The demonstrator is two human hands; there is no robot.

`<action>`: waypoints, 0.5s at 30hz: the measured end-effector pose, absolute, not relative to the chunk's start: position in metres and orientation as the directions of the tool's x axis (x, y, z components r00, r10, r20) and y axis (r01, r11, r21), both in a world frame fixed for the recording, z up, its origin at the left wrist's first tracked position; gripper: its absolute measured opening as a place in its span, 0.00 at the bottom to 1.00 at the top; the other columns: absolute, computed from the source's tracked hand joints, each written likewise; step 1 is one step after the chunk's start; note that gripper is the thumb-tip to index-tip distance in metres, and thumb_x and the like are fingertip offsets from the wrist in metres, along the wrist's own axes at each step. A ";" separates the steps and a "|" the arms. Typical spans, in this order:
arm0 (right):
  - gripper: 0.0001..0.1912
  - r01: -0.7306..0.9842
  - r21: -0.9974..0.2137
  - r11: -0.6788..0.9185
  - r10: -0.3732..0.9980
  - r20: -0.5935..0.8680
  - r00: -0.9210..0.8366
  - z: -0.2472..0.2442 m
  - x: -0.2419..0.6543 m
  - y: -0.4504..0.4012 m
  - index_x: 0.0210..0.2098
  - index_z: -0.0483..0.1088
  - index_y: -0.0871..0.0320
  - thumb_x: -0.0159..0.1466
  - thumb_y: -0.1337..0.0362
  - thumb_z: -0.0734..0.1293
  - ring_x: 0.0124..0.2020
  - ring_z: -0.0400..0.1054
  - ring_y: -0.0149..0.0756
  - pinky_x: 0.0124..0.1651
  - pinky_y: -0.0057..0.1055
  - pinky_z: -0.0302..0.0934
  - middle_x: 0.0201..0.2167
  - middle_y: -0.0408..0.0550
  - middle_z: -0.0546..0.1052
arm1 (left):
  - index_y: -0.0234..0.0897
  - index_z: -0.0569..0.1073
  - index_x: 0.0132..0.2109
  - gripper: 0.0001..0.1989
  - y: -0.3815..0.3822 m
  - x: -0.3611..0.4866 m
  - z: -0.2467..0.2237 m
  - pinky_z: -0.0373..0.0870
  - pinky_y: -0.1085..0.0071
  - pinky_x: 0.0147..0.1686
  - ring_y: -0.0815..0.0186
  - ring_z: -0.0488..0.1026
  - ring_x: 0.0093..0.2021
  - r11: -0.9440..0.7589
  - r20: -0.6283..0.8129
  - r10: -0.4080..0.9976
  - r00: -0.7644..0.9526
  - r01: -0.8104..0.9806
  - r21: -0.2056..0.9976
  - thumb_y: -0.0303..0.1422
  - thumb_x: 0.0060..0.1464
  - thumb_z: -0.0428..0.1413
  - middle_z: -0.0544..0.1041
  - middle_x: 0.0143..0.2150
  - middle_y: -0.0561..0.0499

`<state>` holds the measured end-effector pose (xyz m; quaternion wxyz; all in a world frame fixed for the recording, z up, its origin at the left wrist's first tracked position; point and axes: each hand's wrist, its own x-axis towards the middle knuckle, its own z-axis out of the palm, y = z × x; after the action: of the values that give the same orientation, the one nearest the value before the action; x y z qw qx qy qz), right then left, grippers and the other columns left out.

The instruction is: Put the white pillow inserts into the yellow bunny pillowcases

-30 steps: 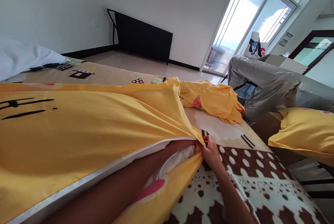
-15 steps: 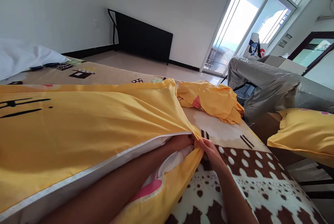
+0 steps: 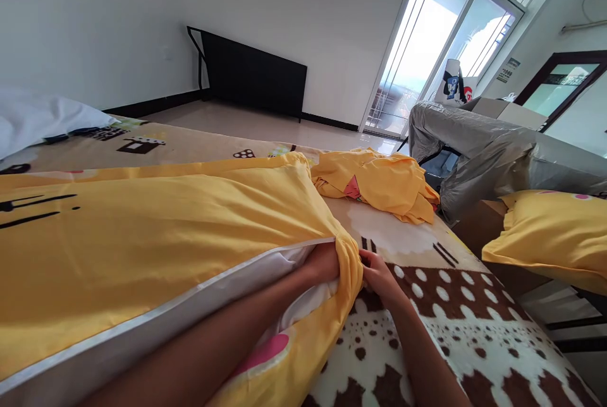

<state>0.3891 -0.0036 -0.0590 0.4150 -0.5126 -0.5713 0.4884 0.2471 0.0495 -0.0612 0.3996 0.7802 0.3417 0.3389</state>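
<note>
Yellow bundle [image 3: 379,182] — beside the cover [image 3: 180,249]

Bed blanket [image 3: 478,331]: patterned in brown, beige and white.
Yellow cover [image 3: 156,249]: spread across the left, open along one edge.
Yellow cloth [image 3: 384,182]: bunched just beyond the cover.
White cloth [image 3: 42,117]: rests far left.

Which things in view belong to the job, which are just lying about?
In the job:
yellow cover
white fabric inside it
left hand, inside its opening
right hand, at its bunched corner

Apparently just lying about:
crumpled yellow cloth
yellow pillow
black panel
grey plastic sheeting
</note>
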 end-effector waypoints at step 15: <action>0.14 0.400 -0.916 -0.003 0.998 -0.028 -0.056 -0.056 0.398 -0.008 0.17 0.63 0.59 0.51 0.56 0.64 0.21 0.56 0.28 0.22 0.23 0.51 0.16 0.39 0.63 | 0.34 0.73 0.31 0.04 0.031 0.246 -0.049 0.65 0.58 0.44 0.55 0.70 0.39 -0.599 0.254 0.779 0.574 0.560 0.572 0.29 0.46 0.54 0.77 0.36 0.44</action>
<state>0.3976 -0.0084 -0.0555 0.3678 -0.5802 -0.6026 0.4061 0.2460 0.0306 -0.0487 0.2204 0.8592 0.3896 0.2476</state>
